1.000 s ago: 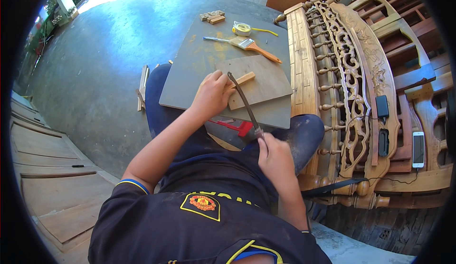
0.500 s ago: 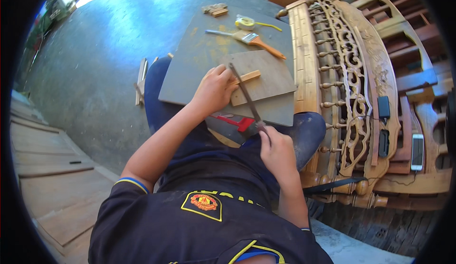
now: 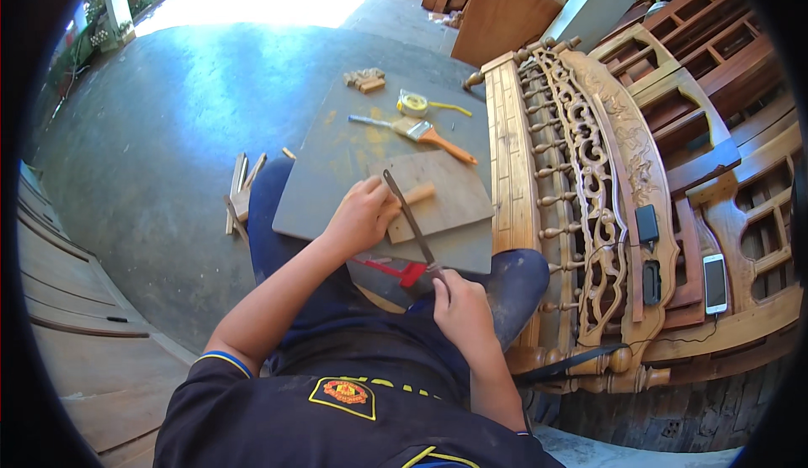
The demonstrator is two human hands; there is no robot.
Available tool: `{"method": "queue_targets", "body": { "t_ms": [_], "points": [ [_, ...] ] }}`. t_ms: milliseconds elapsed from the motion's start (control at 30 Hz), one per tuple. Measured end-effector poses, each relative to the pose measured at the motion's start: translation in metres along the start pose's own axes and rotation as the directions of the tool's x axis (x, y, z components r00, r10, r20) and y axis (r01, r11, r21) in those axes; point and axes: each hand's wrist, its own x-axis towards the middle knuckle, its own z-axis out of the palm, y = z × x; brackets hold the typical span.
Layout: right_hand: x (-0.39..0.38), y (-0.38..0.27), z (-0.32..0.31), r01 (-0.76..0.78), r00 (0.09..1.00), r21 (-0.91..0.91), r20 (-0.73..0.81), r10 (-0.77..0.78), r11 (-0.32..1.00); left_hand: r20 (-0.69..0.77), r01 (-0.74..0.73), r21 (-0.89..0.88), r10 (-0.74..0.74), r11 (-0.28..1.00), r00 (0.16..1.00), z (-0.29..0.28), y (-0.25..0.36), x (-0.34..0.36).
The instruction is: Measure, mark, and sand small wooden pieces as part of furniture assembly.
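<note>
My left hand (image 3: 360,214) is closed round the near-left end of a small light wooden strip (image 3: 419,193), pressed down on a flat wooden board (image 3: 459,190). My right hand (image 3: 465,304) grips the near end of a long, narrow, dark metal file (image 3: 411,217). The file slants up and left across the strip, its far tip beside my left fingers. Below the board, close to my lap, lies a red tool (image 3: 411,273), partly hidden by my left forearm and the table edge.
The grey work table (image 3: 311,182) carries a paintbrush (image 3: 438,141) with an orange handle, a yellow tape measure (image 3: 412,103) and small wood pieces (image 3: 364,81). Carved wooden furniture (image 3: 589,182) stands at the right, with a phone (image 3: 714,283) on it. Wood offcuts (image 3: 244,190) lie on the floor left.
The whole view has tilted up, so the table and hands appear lower and slightly left. Both hands keep their holds; the file still crosses the strip.
</note>
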Motion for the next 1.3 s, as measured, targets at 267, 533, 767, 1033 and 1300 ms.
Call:
{"method": "queue_targets", "body": {
  "t_ms": [267,533,767,1033,1300],
  "points": [
    [0.013,0.001,0.010,0.058,0.998,-0.029,0.002,-0.058,0.998,-0.072,0.092,0.046,-0.088,0.995,0.993,0.006,0.008,-0.008],
    [0.013,0.004,-0.005,0.093,0.996,-0.001,0.014,-0.093,0.996,-0.035,0.034,-0.166,-0.041,0.986,0.999,0.007,-0.003,-0.006],
    [0.018,0.006,0.019,0.053,0.999,-0.012,0.002,-0.053,0.999,-0.038,0.134,0.031,-0.133,0.990,0.990,0.006,0.010,-0.014],
    [0.018,0.000,-0.003,0.045,0.999,-0.003,0.004,-0.045,0.999,0.044,0.101,0.264,-0.116,0.959,0.992,0.007,0.007,-0.012],
    [0.014,-0.003,-0.004,0.032,0.998,-0.035,0.048,-0.030,0.999,0.212,0.052,0.344,-0.131,0.938,0.968,-0.013,-0.002,-0.011]
  ]
}}
